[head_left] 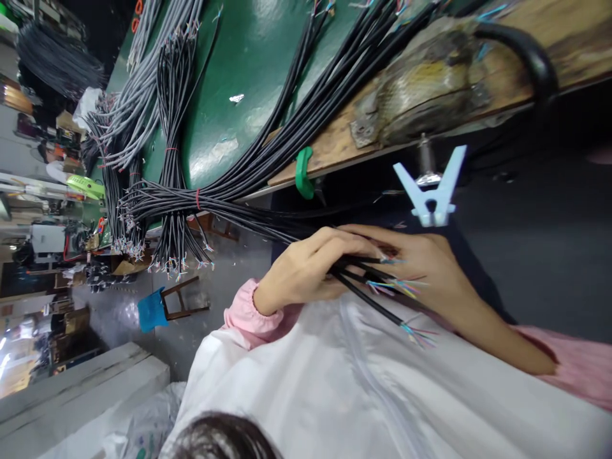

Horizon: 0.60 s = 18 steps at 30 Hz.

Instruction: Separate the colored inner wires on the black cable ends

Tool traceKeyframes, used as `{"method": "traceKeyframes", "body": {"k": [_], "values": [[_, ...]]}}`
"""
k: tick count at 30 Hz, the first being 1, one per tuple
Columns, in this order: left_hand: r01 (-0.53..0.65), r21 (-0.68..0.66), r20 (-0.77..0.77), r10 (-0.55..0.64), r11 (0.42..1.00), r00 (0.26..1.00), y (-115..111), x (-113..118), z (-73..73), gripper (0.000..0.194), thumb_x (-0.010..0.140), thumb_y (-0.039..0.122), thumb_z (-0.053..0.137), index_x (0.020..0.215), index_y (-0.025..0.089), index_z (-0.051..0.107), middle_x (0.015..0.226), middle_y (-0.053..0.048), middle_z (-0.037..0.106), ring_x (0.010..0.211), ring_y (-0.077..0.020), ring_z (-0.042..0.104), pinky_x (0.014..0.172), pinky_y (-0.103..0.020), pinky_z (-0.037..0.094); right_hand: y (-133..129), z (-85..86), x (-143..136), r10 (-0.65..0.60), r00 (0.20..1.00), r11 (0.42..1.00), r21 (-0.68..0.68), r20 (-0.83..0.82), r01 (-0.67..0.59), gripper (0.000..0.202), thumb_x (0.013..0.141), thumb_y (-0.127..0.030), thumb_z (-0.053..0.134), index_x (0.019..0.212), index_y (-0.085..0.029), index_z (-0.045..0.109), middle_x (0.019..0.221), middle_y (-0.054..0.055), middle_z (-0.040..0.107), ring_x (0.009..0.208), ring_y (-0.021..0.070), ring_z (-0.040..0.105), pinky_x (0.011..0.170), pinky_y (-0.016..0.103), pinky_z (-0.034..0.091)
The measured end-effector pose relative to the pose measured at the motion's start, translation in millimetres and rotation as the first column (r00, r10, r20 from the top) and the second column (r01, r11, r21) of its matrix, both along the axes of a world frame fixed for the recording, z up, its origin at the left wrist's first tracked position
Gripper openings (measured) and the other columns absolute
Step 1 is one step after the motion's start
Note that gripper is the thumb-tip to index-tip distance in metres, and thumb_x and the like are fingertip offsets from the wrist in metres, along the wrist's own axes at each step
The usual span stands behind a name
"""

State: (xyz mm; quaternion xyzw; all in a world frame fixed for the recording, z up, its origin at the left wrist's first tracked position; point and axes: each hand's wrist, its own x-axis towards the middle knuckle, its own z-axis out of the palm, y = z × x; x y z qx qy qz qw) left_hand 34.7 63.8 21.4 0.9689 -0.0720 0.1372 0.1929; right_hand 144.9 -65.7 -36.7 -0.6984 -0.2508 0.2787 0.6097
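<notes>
Black cables [258, 220], one lot, thin and round, smooth-jacketed: ran from a red tie [197, 199] at the counter's near edge to the person's lap. Left hand [308, 264]: closed around the cables just short of their ends. Right hand [415, 255]: bent, just beyond the left, fingers behind the lot; whether it gripped, cannot tell. Step in hand, as judged: sorting or evening the held ends; the next move seemed to call for a steady left grasp and a light right touch, the wires being fine. Coloured wires [408, 288]: hair-thin, splayed in small tufts from the jackets. Counter [239, 83]: green, glossy, with a worn wooden board [583, 38] along its near right edge. Tool body [421, 83]: rounded, bound in yellowed, wrinkled film, on that board. Pale blue piece [442, 197]: V-shaped, apparently plastic, below the body. Grey cables [129, 115]: matt-looking, in a loose sheaf, far left.
</notes>
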Motion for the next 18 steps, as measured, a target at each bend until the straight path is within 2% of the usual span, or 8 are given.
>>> {"method": "traceKeyframes", "body": {"k": [3,7,10,13,18], "values": [[-0.097,0.031,0.107,0.093,0.995,0.990,-7.2,-7.9,-16.6,0.024,0.091,0.015,0.057,0.105,0.015,0.076,0.085,-0.002,0.075,0.077,-0.0094,0.070,0.068,-0.018,0.058,-16.8,11.8,-1.3,-0.015,1.000,0.999,0.039,-0.024,0.016,0.026,0.080,-0.049,0.068,0.085,-0.026,0.079,0.067,0.003,0.074,0.050,0.0165,0.064,0.047,0.027,0.051],[-0.152,-0.058,0.180,0.160,0.987,0.971,-17.4,-10.5,-31.4,0.019,0.090,0.022,0.067,0.104,0.016,0.078,0.078,-0.001,0.074,0.066,-0.0091,0.067,0.062,-0.019,0.056,-39.0,33.3,-2.0,-0.080,0.997,0.991,0.107,-0.021,0.082,0.025,0.084,-0.053,0.072,0.083,-0.029,0.077,0.072,0.003,0.075,0.053,0.0159,0.066,0.050,0.027,0.056],[-0.152,-0.115,0.225,0.174,0.982,0.959,-21.9,-8.4,-29.4,0.020,0.089,0.027,0.072,0.104,0.014,0.077,0.078,-0.002,0.073,0.064,-0.0094,0.066,0.062,-0.019,0.055,-43.3,43.1,-1.4,-0.162,0.984,0.973,0.179,0.078,0.146,0.024,0.089,-0.050,0.072,0.078,-0.029,0.075,0.075,0.004,0.074,0.057,0.0150,0.066,0.049,0.026,0.055],[-0.194,-0.084,0.247,0.210,0.977,0.946,-25.4,-6.3,-22.5,0.019,0.088,0.025,0.073,0.103,0.014,0.077,0.078,-0.001,0.072,0.064,-0.0095,0.065,0.061,-0.020,0.054,-40.5,44.8,-0.1,-0.154,0.976,0.965,0.234,0.156,0.115,0.030,0.091,-0.055,0.070,0.077,-0.029,0.074,0.076,0.005,0.073,0.061,0.0153,0.067,0.049,0.027,0.054],[-0.236,-0.099,0.335,0.256,0.967,0.907,-31.3,0.1,-18.0,0.011,0.089,0.020,0.069,0.096,0.015,0.076,0.075,0.001,0.072,0.060,-0.0081,0.063,0.057,-0.019,0.053,-35.7,42.1,0.9,-0.098,0.990,0.954,0.292,0.104,0.064,0.024,0.089,-0.054,0.074,0.086,-0.030,0.076,0.079,0.005,0.074,0.059,0.0142,0.066,0.049,0.026,0.053]]}}
